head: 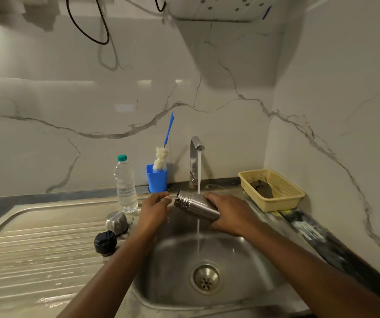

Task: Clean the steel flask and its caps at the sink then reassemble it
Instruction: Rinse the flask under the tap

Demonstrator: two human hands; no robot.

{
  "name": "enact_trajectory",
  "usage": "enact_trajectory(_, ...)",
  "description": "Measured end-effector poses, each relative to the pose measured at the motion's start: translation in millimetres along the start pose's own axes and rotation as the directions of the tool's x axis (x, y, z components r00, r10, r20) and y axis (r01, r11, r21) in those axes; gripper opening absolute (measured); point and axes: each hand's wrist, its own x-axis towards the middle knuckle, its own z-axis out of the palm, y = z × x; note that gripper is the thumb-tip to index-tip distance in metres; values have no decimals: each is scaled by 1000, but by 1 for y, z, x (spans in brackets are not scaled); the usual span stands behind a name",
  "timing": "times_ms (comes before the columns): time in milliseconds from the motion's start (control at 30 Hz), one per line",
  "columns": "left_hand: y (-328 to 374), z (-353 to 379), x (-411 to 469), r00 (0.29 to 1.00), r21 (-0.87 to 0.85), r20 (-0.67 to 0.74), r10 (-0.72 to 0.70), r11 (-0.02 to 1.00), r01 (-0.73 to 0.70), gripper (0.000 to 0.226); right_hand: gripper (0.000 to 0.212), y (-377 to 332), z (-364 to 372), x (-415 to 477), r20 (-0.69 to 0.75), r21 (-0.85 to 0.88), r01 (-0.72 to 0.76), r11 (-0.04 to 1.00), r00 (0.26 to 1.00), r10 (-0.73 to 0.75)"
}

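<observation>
Rinse stage: right hand [228, 212] grip wraps the flask [195, 206], sideways under the tap [195, 154] stream over the sink [173, 260]. Left hand [154, 210] curled beside its mouth, hold unclear. Steel cap [116, 222] and black cap [105, 242] wait on the drainboard [35, 249]; the 2 caps and reassembly look still to do.

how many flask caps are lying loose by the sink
2, both on the drainboard left of the flask: the steel cap by the water bottle, the black cap just in front of it. None seems hidden.

Centre frame, the right hand [228, 212] grips the flask [195, 206] sideways under water running from the tap [195, 154]; the left hand [154, 208], fingers curled, sits just beside its open mouth.
</observation>
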Motion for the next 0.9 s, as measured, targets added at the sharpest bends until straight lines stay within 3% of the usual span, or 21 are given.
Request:
enact_trajectory(133,-12,4,-5,999,-59,-31,-35,998,34,21,86,-1,-21,4,26,-318,65,946,998,-60)
enact_trajectory(267,-19,11,-7,991,-84,-102,-83,994,74,30,79,-3,-40,9,69,-558,128,820,992,-108)
enact_trajectory(567,-15,22,-10,995,-67,-61,-84,995,80,34,50,-5,-61,20,87,-742,253,621,955,-285)
enact_trajectory(667,-13,22,-11,993,-55,-46,-104,993,102,37,50,-3,-61,22,53,-779,241,579,945,-323)
enact_trajectory(733,-12,21,-11,993,-47,-38,-108,993,106,38,57,-2,-58,20,11,-756,183,628,964,-267)
enact_trajectory(800,-11,19,-9,994,-29,-33,-101,995,101,38,69,0,-49,17,-57,-641,67,765,989,-135)
enact_trajectory(900,-6,13,-6,996,-18,-29,-88,996,87,35,81,6,-24,10,-66,-208,-157,965,987,146)
